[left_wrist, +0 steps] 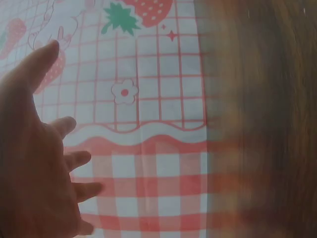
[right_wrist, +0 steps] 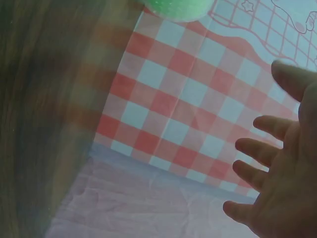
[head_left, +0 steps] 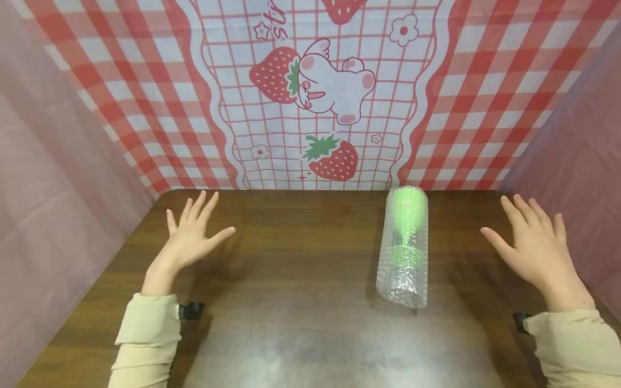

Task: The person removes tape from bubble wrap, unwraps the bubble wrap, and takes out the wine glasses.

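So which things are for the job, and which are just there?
Probably for the job:
- the green thing in bubble wrap, touched by neither hand
- the left hand and right hand, fingers spread

Probably just there:
- the wooden table under it
- the strawberry cloth behind
- the pink side cloths

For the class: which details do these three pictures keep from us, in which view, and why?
Head view: fine detail of the green object, obscured by the bubble wrap around it.
Head view: lettering on the backdrop, cut off by the top edge.
Right wrist view: most of the green object, cut off by the top edge.
Left wrist view: part of the left hand, cut off by the left edge.
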A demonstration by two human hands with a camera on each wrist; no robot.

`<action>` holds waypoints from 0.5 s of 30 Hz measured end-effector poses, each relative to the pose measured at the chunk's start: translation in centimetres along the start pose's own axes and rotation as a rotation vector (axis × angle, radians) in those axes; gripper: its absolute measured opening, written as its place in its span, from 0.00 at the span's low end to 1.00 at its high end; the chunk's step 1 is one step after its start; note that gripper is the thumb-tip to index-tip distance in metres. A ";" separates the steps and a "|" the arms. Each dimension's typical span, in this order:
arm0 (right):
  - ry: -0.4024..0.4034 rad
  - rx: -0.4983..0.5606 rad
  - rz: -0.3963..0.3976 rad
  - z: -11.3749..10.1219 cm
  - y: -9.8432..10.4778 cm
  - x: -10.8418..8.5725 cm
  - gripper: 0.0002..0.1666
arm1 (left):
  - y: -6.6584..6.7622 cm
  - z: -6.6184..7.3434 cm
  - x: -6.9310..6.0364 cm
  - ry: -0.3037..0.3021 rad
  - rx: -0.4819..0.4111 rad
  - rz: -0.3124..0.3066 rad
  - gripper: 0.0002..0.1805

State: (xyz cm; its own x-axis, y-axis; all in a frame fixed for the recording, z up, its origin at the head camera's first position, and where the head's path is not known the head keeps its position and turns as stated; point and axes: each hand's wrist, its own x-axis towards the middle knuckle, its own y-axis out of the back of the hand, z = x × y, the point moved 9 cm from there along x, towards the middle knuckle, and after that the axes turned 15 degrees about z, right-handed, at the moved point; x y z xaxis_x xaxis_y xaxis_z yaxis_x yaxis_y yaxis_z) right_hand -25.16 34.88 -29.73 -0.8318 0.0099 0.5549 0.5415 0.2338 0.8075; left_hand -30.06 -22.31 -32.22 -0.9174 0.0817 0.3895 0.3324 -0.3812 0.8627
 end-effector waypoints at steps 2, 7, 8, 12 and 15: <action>0.001 0.015 0.013 -0.1 0.1 0.1 0.43 | -0.3 0.4 0.0 -0.007 -0.039 -0.011 0.47; -0.011 0.092 0.034 -0.5 0.3 0.4 0.40 | -1.3 1.7 -0.2 -0.032 -0.136 -0.052 0.44; -0.021 0.113 0.036 -0.6 0.3 0.5 0.39 | -1.5 1.9 -0.2 -0.035 -0.152 -0.059 0.43; -0.069 0.207 0.038 -0.8 0.1 0.5 0.38 | -2.2 3.1 -0.2 -0.053 -0.191 -0.074 0.37; -0.098 0.250 0.041 -0.9 -0.1 0.3 0.37 | -2.7 4.2 -0.3 -0.072 -0.212 -0.075 0.32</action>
State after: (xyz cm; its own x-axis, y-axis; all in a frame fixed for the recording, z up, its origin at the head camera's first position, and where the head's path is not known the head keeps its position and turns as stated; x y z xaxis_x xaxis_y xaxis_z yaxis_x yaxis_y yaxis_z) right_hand -25.39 33.98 -29.44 -0.8239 0.1153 0.5549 0.5387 0.4635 0.7035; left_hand -29.79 -17.40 -33.31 -0.9171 0.1798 0.3559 0.2039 -0.5557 0.8060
